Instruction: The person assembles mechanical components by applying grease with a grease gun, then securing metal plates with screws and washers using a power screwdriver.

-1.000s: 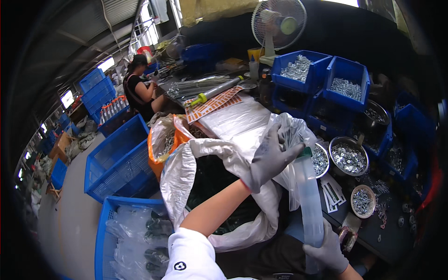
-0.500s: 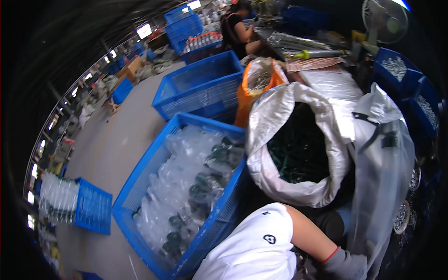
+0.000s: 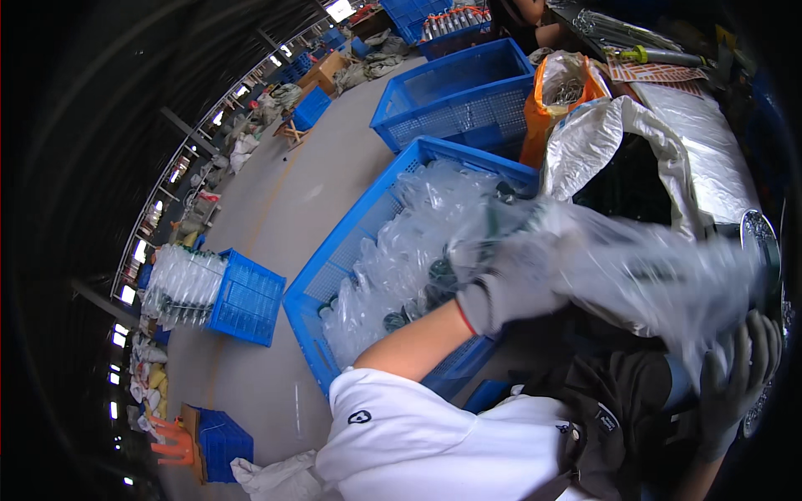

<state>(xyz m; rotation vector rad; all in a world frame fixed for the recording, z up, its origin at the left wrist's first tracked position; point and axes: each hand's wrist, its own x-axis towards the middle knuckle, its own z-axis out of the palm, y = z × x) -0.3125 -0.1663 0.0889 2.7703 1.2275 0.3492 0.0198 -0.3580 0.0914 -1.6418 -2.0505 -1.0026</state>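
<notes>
My left hand, in a grey glove with a red cuff edge, is over the right side of a large blue crate. Its fingers are smeared by motion but closed on a long clear plastic bag, with something dark green inside. The bag stretches rightward across the front of a white woven sack. Close to the bag's lower right end, my right hand, also gloved in grey, has its fingers stretched out and holds nothing visible. Several clear bags with green pieces fill the crate.
Behind the crate stand another blue crate and an orange bag with thin metal pieces. A silvery wrapped stack lies at the right. On the floor at left, a tipped blue crate holds clear bags. Someone's leg shows at the top.
My left hand has swung from the lower right up and leftward to the crate, pulling the clear bag across the sack. My right hand has come into view. The whole view has shifted.
</notes>
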